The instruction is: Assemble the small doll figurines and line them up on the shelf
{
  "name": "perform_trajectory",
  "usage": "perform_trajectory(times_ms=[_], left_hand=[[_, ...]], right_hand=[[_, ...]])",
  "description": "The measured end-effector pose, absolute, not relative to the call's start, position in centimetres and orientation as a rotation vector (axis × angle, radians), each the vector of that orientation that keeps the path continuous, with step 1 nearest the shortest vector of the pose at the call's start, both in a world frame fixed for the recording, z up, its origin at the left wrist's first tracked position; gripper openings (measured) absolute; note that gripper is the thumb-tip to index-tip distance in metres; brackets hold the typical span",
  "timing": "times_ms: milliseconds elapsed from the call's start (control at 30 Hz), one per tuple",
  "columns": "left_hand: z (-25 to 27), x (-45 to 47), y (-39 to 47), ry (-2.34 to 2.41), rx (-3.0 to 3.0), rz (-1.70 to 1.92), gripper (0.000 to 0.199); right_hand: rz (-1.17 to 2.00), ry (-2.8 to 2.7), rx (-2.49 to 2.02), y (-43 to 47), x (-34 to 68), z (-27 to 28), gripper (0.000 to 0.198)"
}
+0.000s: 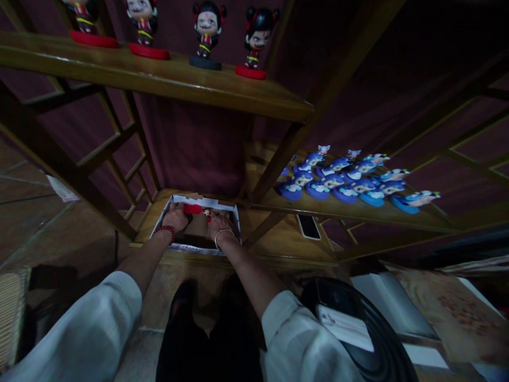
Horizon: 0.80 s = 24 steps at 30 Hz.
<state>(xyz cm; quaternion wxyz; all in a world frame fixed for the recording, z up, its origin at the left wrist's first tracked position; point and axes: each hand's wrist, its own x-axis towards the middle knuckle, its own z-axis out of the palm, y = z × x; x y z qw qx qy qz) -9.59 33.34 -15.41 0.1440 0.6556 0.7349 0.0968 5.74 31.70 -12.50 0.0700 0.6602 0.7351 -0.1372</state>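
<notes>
White box (222, 204) is probably corralling parts; left hand (176, 216) is sitting inside at 9 o'clock by red disc (192, 209), right hand (221, 224) at 3 by figure (207, 212); can't tell either grip.

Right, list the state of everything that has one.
White rectangular cardboard box: open
Left hand: inside box, grip unclear
Right hand: inside box, grip unclear
Red rounded piece: inside box
Black-haired figurines on round bases: upright
Small blue figurines: standing in rows
White-edged rectangular phone: flat, screen dark

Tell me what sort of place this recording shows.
Possibly a shop or a collector's display corner: figurines stand lined up on wooden shelves, and an open box sits on a lower one.
</notes>
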Motion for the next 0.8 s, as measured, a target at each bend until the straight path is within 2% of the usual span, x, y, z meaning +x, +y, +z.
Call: perform_trajectory(times_ms=[200, 400, 700, 800], left_hand=[[-15.9, -9.6, 33.7, 2.050, 1.817, 0.201, 0.057], [-15.0, -9.5, 33.3, 2.110, 1.742, 0.260, 0.055], [-14.3, -9.6, 33.1, 2.142, 1.803, 0.108, 0.044], [-14.0, -9.8, 33.1, 2.111, 1.845, 0.078, 0.046]], right_hand=[[-0.454, 2.285, 2.017, 31.9, 6.1, -13.5, 0.044], [-0.497, 2.301, 1.895, 32.2, 6.1, -13.5, 0.059], [-0.587, 2.396, 1.804, 31.7, 6.4, -13.5, 0.073], [-0.628, 2.408, 1.706, 31.6, 6.5, -13.5, 0.077]])
